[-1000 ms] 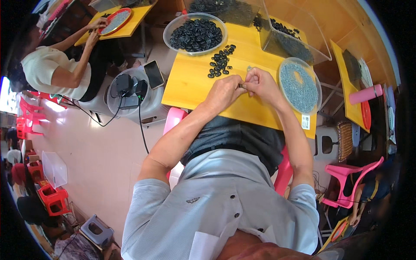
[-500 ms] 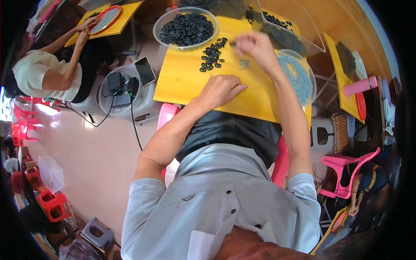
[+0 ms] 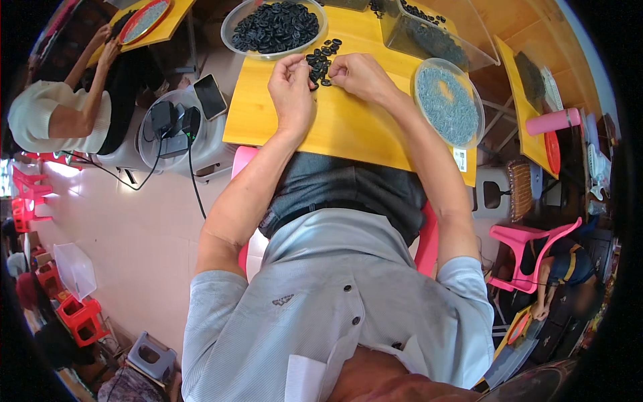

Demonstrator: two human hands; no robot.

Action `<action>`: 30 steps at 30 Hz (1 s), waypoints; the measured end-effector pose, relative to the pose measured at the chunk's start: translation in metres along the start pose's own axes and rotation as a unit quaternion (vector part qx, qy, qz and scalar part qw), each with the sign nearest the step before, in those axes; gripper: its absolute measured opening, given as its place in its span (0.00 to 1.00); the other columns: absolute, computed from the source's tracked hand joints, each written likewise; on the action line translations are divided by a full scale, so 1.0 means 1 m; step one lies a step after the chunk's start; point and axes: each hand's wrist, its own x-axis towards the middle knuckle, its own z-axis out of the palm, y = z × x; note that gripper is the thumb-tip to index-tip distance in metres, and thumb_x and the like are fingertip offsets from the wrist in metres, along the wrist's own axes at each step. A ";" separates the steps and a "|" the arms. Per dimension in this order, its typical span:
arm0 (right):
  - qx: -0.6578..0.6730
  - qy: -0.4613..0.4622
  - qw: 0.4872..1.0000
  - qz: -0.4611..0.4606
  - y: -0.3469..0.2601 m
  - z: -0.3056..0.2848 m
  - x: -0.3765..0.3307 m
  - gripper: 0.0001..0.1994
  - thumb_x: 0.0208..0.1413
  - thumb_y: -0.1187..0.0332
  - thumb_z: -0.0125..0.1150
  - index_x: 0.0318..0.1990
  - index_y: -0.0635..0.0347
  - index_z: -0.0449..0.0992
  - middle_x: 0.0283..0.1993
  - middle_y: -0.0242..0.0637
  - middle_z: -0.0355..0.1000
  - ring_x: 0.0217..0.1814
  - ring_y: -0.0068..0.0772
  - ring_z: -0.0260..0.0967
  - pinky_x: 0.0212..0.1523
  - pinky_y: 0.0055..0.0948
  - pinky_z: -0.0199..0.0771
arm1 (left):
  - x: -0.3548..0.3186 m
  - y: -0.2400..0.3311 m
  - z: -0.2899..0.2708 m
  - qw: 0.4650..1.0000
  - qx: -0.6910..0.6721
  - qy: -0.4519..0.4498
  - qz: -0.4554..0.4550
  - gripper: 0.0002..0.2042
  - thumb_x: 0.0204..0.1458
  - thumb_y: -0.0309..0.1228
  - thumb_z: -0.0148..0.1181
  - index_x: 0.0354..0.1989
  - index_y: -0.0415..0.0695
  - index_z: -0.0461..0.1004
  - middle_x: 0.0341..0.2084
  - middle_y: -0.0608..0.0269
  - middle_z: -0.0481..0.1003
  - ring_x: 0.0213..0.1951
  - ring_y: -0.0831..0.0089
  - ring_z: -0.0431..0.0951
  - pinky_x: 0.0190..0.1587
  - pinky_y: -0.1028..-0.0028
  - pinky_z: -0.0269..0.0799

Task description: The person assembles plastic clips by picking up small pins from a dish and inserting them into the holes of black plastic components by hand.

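Both of my hands are over the yellow table (image 3: pixel 268 120), close to a loose cluster of small black oval pieces (image 3: pixel 320 63). My left hand (image 3: pixel 293 94) is at the cluster's left side, thumb and fingers pinched together. Opposite it, my right hand (image 3: pixel 364 78) is also closed in a pinch, its fingertips near the cluster's right edge. Whatever either pinch holds is too small or hidden to make out. A clear round tub (image 3: pixel 234 39) heaped with similar black pieces stands beyond my left hand. To the right of my right hand lies a round clear tray (image 3: pixel 477 107) of small grey-blue pieces.
A clear rectangular bin (image 3: pixel 462 50) with black pieces is at the table's far right. On the left, a phone (image 3: pixel 210 96) and a tub of black chargers (image 3: pixel 161 127) rest on a stool. Another person (image 3: pixel 63 117) works at a table farther left. A pink chair (image 3: pixel 529 251) stands right.
My right hand has come down and left to the black cluster. My left hand has lifted off the table's near part and closed into a pinch there. The view has shifted slightly.
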 end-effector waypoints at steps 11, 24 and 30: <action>-0.058 -0.013 0.998 0.015 -0.011 0.008 -0.007 0.11 0.48 0.68 0.63 0.39 0.61 0.83 0.35 0.46 0.80 0.40 0.49 0.79 0.43 0.43 0.77 | -0.003 -0.001 0.002 1.000 0.016 -0.025 -0.011 0.07 0.60 0.25 0.59 0.44 0.37 0.75 0.30 0.68 0.74 0.26 0.83 0.71 0.30 0.82 0.67; -0.033 0.043 0.999 0.009 0.019 0.002 0.010 0.09 0.51 0.68 0.64 0.38 0.63 0.81 0.31 0.42 0.79 0.34 0.39 0.77 0.38 0.36 0.75 | -0.006 -0.001 0.005 0.996 0.068 -0.047 0.036 0.06 0.59 0.23 0.58 0.43 0.35 0.75 0.27 0.70 0.73 0.25 0.86 0.69 0.27 0.84 0.65; -0.027 0.019 0.999 0.024 0.018 0.010 0.012 0.09 0.51 0.68 0.65 0.37 0.64 0.81 0.30 0.42 0.79 0.34 0.39 0.77 0.39 0.35 0.75 | -0.007 -0.002 0.004 0.996 0.067 -0.059 0.013 0.07 0.59 0.24 0.60 0.44 0.37 0.76 0.30 0.70 0.74 0.28 0.84 0.71 0.31 0.83 0.67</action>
